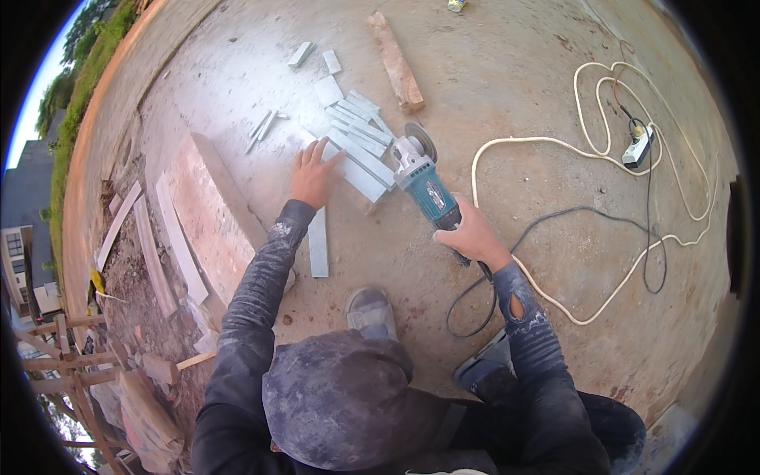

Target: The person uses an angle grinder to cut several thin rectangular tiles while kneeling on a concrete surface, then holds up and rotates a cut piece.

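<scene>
Dusty cap (336, 400), right hand (475, 232) partly covering grinder (432, 194), left hand (312, 176) partly hiding slabs (360, 160)

The grinder (432, 195) partly hides the right hand (476, 229) — a yellow object (457, 5), cropped at top, may be a can.

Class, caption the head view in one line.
Right hand gripping an angle grinder, left hand at pale strips piled on the ground.

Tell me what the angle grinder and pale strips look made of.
Angle grinder: smooth-looking teal body, probably moulded plastic; its silvery head looks like metal. Pale strips: possibly cut stone or tile, matte grey with straight edges; exact material unclear.
</scene>
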Demonstrator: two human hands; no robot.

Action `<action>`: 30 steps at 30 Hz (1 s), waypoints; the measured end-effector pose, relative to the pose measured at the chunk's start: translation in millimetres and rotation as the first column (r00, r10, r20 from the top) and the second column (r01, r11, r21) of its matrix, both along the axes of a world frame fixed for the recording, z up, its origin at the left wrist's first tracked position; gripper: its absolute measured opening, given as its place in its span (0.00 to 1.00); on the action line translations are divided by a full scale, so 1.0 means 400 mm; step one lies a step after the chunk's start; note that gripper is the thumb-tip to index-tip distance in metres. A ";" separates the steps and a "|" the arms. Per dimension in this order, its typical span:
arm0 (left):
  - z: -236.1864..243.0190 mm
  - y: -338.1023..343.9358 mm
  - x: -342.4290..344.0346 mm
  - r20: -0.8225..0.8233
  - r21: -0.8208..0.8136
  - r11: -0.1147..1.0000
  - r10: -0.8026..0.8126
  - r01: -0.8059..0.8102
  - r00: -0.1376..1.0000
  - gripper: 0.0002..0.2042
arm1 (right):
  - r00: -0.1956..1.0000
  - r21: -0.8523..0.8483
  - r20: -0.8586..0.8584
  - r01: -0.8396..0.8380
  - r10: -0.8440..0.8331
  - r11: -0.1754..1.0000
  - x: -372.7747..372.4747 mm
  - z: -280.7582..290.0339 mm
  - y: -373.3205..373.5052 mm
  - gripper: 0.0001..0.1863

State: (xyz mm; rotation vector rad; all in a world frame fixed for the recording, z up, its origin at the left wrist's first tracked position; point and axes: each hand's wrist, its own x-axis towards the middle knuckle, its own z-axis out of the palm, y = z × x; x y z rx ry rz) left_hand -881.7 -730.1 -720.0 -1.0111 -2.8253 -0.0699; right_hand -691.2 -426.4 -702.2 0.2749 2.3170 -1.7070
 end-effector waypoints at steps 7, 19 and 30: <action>0.047 -0.025 -0.100 0.291 -0.250 0.884 -0.320 0.395 0.902 0.27 | 0.985 0.009 -0.056 0.166 -0.165 0.986 -0.025 0.062 0.032 0.33; 0.088 -0.200 0.169 0.537 -0.253 0.886 -0.206 0.389 0.818 0.19 | 0.963 -0.167 -0.004 0.264 -0.269 0.950 -0.041 0.041 0.046 0.28; 0.043 0.040 -0.108 0.016 0.146 0.928 -0.349 0.343 0.937 0.15 | 0.944 -0.130 0.060 0.331 -0.325 0.935 -0.050 0.060 0.035 0.22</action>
